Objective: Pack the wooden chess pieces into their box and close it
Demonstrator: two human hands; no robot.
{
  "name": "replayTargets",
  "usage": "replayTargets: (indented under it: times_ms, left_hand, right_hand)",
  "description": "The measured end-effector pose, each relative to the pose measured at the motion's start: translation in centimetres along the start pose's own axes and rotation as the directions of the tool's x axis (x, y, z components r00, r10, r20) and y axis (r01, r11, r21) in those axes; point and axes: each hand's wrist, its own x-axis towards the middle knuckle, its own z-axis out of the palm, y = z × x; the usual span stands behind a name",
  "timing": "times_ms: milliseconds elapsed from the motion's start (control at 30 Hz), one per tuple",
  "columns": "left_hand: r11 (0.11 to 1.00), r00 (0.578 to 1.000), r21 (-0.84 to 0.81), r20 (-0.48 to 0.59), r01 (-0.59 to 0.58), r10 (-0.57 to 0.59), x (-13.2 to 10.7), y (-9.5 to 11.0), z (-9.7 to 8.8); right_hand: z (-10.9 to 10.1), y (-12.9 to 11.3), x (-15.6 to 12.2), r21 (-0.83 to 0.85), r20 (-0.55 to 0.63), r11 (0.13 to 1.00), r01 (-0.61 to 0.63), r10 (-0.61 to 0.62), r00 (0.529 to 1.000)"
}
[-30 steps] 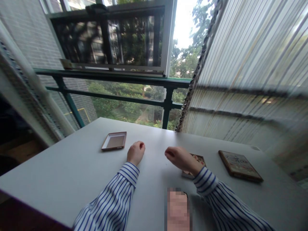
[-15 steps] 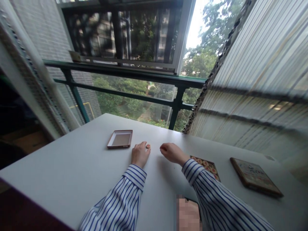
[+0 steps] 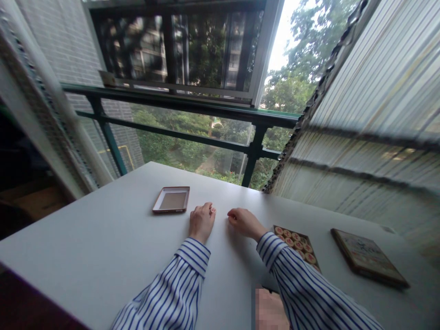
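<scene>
Over the middle of the white table (image 3: 103, 238), my left hand (image 3: 201, 223) is closed around a small round Chinese chess piece (image 3: 213, 210), which peeks out between thumb and fingers. My right hand (image 3: 244, 222) sits a short way to the right, its fingers curled into a loose fist. Whatever those fingers hold, if anything, is hidden. Behind my right wrist lies a box of Chinese chess pieces (image 3: 294, 244), round and wooden with red characters, partly covered by my sleeve. Left of my left hand is an open, shallow box lid (image 3: 186, 200), with its inside facing up.
A flat box with a printed cover (image 3: 369, 256) lies at the right of the table. A phone-like object (image 3: 271, 289) is at the near edge, largely blurred out. Beyond the table's far edge runs a green railing (image 3: 185, 104); a ribbed translucent curtain (image 3: 374, 91) hangs at right.
The chess piece has shifted slightly within my left fingers and shows less of its face. My right hand dips a little, and more of the boxed pieces shows beside my right sleeve.
</scene>
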Motion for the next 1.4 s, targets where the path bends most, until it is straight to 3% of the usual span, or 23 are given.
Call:
replayTargets:
  times_ms: [467,800,1000,1400]
  left_hand:
    - [0.978,0.975,-0.111,-0.157,-0.175,0.156,-0.6,1.8,-0.7]
    - [0.940,0.942,-0.177,-0.225,-0.292,0.250,-2.1,4.0,-2.2]
    - [0.911,0.932,-0.229,-0.207,-0.342,0.297,-2.7,5.4,-2.6]
    - [0.858,0.915,-0.316,-0.139,-0.404,0.380,-3.0,9.6,-2.8]
  right_hand:
    - [-2.4,1.1,-2.4,0.045,-0.068,0.999,0.016,-0.013,0.998]
    - [-4.9,2.8,-6.2,0.126,-0.208,0.991,0.051,-0.024,0.978]
    - [-5.9,4.2,-8.7,0.177,-0.259,0.982,0.073,-0.025,0.965]
    - [-6.9,7.3,-12.2,0.293,-0.309,0.956,-0.005,0.099,0.946]
